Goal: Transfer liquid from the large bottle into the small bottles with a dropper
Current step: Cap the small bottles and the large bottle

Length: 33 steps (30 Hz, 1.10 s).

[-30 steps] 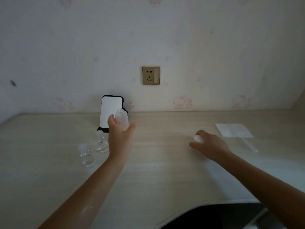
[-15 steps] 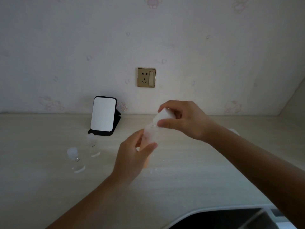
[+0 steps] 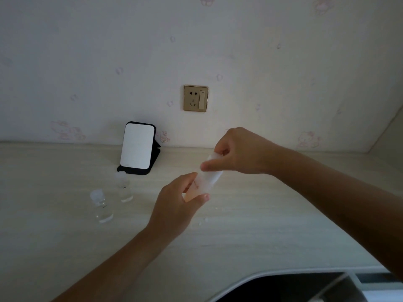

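Compared with one second earlier, the right hand (image 3: 242, 151) had left the counter (image 3: 261, 225) and come to the top of the large translucent plastic bottle (image 3: 207, 178). The left hand (image 3: 174, 205) had carried that bottle away from the mirror toward the middle of the counter.

Compared with half a second earlier, the white cap (image 3: 214, 159) sat lower, against the bottle's top end.

Left hand: the fingers (image 3: 200, 197) were curled round the lower part of the large bottle, thumb on the near side. The bottle was held clear of the counter, tilted, with its top leaning up and to the right.

Right hand: the thumb and fingers were pinching the white cap from above. Whether the cap was fully seated could not be determined.

Two small clear glass bottles with pale stoppers stood upright on the counter to the left of the hands, well apart from them. The nearer small bottle (image 3: 102, 207) and the farther small bottle (image 3: 124, 187) stood near each other, not touching.

Behind the farther small bottle, a rectangular mirror on a black folding stand (image 3: 137, 147) leaned back near the wall. A gold-coloured wall socket (image 3: 195, 98) was mounted above the counter, to the right of the mirror.
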Motion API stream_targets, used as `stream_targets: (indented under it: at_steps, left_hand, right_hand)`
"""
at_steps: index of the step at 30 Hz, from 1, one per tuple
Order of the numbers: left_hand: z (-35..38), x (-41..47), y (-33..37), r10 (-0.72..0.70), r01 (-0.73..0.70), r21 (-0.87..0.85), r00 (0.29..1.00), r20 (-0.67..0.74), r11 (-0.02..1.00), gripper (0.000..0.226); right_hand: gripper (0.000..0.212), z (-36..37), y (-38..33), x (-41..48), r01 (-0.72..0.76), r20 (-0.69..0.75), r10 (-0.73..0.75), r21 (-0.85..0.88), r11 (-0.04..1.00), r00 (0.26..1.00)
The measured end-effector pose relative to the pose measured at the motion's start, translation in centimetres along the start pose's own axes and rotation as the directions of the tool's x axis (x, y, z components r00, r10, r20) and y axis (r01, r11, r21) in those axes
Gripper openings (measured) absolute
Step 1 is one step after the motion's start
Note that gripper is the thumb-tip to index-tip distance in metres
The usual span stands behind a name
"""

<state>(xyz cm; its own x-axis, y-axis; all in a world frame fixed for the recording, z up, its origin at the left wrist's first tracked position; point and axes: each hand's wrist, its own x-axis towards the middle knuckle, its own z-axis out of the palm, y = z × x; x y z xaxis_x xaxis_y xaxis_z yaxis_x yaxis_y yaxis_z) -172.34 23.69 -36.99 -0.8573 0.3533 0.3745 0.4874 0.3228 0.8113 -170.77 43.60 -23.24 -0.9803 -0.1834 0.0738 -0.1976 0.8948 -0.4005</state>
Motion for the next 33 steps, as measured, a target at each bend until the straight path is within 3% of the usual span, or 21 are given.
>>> stream_targets:
  at_steps: [2,6,8,12,13,15,18,22,25,29,31,33]
  left_hand:
    - [0.1,0.1,-0.1,-0.005,0.005,0.0,1.0,-0.007,1.0,0.05]
    - [-0.1,0.0,0.0,0.001,-0.001,-0.016,1.0,-0.013,1.0,0.05]
    - [-0.1,0.0,0.0,0.005,-0.005,-0.015,1.0,-0.015,1.0,0.054]
    - [0.0,-0.3,0.0,0.002,-0.003,-0.038,1.0,-0.006,0.999,0.05]
    - [0.0,-0.3,0.0,0.004,-0.004,-0.043,1.0,-0.007,0.999,0.05]
    - [0.0,-0.3,0.1,0.011,-0.011,-0.035,1.0,-0.016,0.999,0.048]
    - [0.0,0.0,0.3,0.002,-0.004,-0.053,1.0,-0.029,0.999,0.044]
    - [-0.1,-0.1,0.4,-0.002,0.0,-0.061,1.0,-0.029,0.998,0.044]
    - [-0.2,0.0,0.4,-0.004,0.002,-0.072,0.999,-0.038,0.997,0.045]
    - [-0.2,0.0,0.3,-0.009,0.008,-0.064,1.0,-0.026,0.998,0.047]
    - [-0.2,0.0,0.2,-0.009,0.008,-0.065,1.0,-0.022,0.998,0.047]
    - [-0.2,0.0,0.1,-0.011,0.01,-0.062,1.0,-0.025,0.998,0.048]
  right_hand:
    - [0.086,0.3,-0.3,0.0,-0.032,-0.01,0.032,-0.029,0.999,0.999]
    - [0.043,-0.6,-0.4,-0.9,0.008,-0.029,-0.007,0.035,0.999,1.0]
    - [0.035,-0.8,-0.2,-0.8,0.017,-0.034,-0.016,0.003,1.0,0.999]
    - [0.086,-1.2,-1.0,-0.4,-0.1,-0.048,0.096,-0.099,0.99,0.994]
    - [0.089,-1.4,-1.0,-0.5,-0.097,-0.036,0.095,-0.056,0.994,0.995]
    - [0.073,-1.9,-0.9,-0.7,-0.04,0.011,0.039,0.04,0.998,0.999]
    - [0.06,-1.5,-0.5,-0.6,0.015,-0.032,-0.014,0.024,1.0,0.999]
    - [0.093,-1.6,-1.0,-0.1,-0.088,-0.062,0.085,-0.05,0.995,0.994]
    - [0.066,-2.0,-1.0,0.0,-0.008,-0.055,0.007,-0.022,1.0,0.998]
    - [0.074,-2.1,-0.6,0.4,-0.14,-0.053,0.137,-0.063,0.988,0.989]
    - [0.047,-2.3,-0.5,0.2,-0.063,-0.014,0.063,-0.018,0.998,0.998]
    - [0.036,-2.2,-0.8,0.0,0.011,0.015,-0.011,-0.031,0.999,1.0]
